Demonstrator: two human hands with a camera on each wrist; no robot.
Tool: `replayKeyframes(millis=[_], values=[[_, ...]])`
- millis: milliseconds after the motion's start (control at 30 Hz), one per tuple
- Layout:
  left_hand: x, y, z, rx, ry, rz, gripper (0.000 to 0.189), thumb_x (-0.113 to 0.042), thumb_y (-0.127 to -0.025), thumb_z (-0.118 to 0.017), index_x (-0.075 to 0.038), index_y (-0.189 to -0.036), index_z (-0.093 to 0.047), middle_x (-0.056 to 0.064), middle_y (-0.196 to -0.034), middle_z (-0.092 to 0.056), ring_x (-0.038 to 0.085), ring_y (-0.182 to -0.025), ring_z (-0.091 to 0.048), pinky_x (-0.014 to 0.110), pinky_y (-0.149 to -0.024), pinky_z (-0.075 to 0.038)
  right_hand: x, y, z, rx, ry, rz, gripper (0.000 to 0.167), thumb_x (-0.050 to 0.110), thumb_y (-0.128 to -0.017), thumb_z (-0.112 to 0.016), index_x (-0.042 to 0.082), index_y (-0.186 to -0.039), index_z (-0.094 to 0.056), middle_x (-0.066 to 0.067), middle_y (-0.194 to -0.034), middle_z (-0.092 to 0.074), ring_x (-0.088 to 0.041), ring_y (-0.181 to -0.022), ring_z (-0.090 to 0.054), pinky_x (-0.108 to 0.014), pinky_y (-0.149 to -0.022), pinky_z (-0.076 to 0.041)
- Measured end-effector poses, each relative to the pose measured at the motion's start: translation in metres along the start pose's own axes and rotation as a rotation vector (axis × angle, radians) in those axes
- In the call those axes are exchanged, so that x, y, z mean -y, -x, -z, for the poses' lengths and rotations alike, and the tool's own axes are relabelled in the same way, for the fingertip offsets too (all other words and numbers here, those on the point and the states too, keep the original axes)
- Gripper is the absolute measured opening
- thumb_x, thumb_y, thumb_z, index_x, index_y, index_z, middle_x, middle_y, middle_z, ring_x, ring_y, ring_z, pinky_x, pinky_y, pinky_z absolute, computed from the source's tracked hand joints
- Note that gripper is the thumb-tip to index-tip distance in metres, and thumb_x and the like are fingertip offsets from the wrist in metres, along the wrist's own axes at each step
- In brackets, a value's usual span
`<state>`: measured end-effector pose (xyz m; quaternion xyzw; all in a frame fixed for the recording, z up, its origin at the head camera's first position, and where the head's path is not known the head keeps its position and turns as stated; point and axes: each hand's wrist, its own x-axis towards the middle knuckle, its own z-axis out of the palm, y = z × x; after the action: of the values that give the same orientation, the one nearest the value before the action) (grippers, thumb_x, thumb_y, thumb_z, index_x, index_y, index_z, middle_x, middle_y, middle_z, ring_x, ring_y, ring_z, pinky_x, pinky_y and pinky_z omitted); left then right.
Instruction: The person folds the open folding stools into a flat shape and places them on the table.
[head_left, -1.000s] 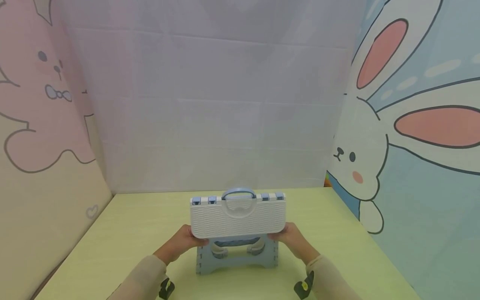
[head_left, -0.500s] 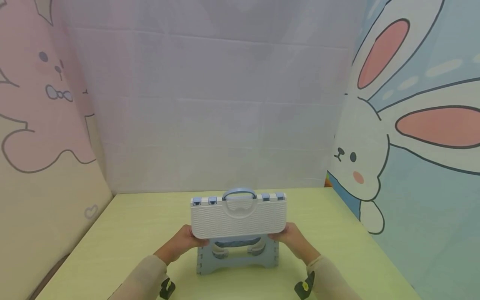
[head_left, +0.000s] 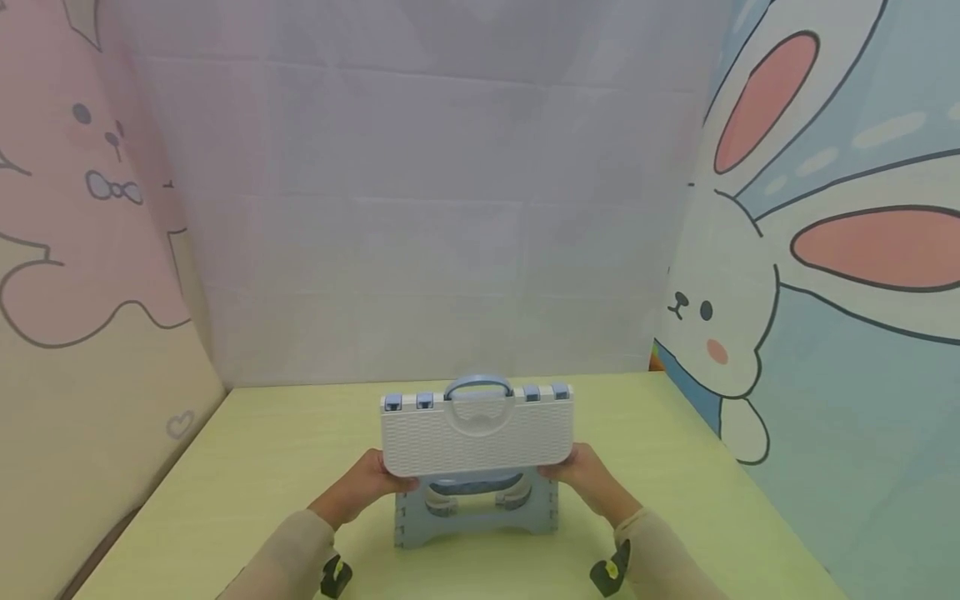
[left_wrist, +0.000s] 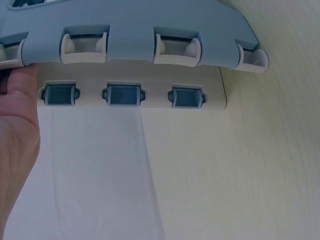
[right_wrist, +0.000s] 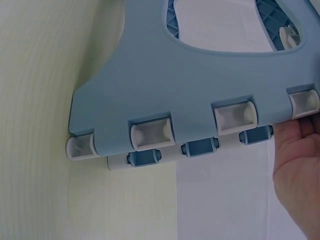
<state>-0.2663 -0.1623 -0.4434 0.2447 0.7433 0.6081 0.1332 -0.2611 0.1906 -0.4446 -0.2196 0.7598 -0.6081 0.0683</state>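
A folding step stool (head_left: 480, 437) with a white textured seat and pale blue legs is in the middle of the head view, legs unfolded. Its seat faces me, and a blue carry handle (head_left: 477, 382) arches from the seat's far edge. My left hand (head_left: 369, 482) grips the seat's left end, my right hand (head_left: 587, 475) the right end; some fingers are hidden by the seat. Both wrist views show a blue leg panel (left_wrist: 130, 30) close up with white hinge knuckles (right_wrist: 152, 134) along its side, and a palm (right_wrist: 302, 165) beside it. Whether the feet touch the table cannot be told.
The stool is over a pale yellow-green table (head_left: 300, 425). A white sheet (head_left: 450, 208) hangs behind it, with rabbit-print panels at left (head_left: 82, 275) and right (head_left: 862, 400). A dark wrist strap (head_left: 336, 577) sits near the left sleeve.
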Motion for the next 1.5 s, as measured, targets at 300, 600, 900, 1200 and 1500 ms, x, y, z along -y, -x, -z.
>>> replayKeyframes(millis=[300, 600, 900, 1200, 1500], values=[[-0.0007, -0.0002, -0.0003, 0.003, -0.009, 0.005, 0.044, -0.007, -0.087, -0.068, 0.014, -0.123, -0.053, 0.026, -0.123, -0.059, 0.04, -0.115, -0.055, 0.054, -0.091, -0.047, -0.0002, 0.0005, 0.0003, 0.005, 0.006, 0.005, 0.043, 0.006, -0.091, -0.059, -0.016, -0.127, -0.048, -0.03, -0.128, -0.053, -0.047, -0.122, -0.046, -0.058, -0.1, -0.037], [-0.0017, -0.0011, 0.0016, 0.028, -0.011, -0.007, 0.045, -0.005, -0.087, -0.066, 0.015, -0.125, -0.051, 0.029, -0.126, -0.056, 0.041, -0.116, -0.052, 0.051, -0.09, -0.048, -0.0003, -0.0015, 0.001, 0.014, 0.022, 0.011, 0.042, 0.006, -0.092, -0.058, -0.016, -0.126, -0.049, -0.031, -0.128, -0.053, -0.048, -0.121, -0.047, -0.058, -0.099, -0.038], [0.0004, -0.0013, 0.0029, 0.039, -0.002, -0.018, 0.046, -0.006, -0.088, -0.065, 0.015, -0.126, -0.049, 0.029, -0.127, -0.055, 0.04, -0.117, -0.052, 0.05, -0.09, -0.048, -0.001, -0.0019, 0.0007, 0.015, 0.018, 0.01, 0.042, 0.005, -0.091, -0.059, -0.017, -0.126, -0.048, -0.031, -0.128, -0.053, -0.048, -0.12, -0.047, -0.057, -0.099, -0.039], [-0.0015, -0.002, 0.0028, 0.042, 0.014, -0.008, 0.047, -0.006, -0.088, -0.066, 0.014, -0.127, -0.048, 0.029, -0.128, -0.054, 0.043, -0.119, -0.05, 0.053, -0.092, -0.046, -0.0012, -0.0019, 0.0008, 0.008, 0.016, 0.004, 0.043, 0.006, -0.092, -0.059, -0.016, -0.127, -0.048, -0.031, -0.128, -0.053, -0.048, -0.121, -0.046, -0.058, -0.099, -0.038], [0.0042, 0.0011, -0.0011, -0.058, -0.028, 0.024, 0.047, -0.011, -0.087, -0.069, 0.013, -0.124, -0.054, 0.026, -0.123, -0.059, 0.039, -0.113, -0.057, 0.05, -0.09, -0.049, -0.0064, 0.0021, 0.0007, -0.047, 0.04, 0.001, 0.042, 0.009, -0.091, -0.062, -0.013, -0.125, -0.052, -0.028, -0.126, -0.056, -0.044, -0.118, -0.051, -0.052, -0.096, -0.044]])
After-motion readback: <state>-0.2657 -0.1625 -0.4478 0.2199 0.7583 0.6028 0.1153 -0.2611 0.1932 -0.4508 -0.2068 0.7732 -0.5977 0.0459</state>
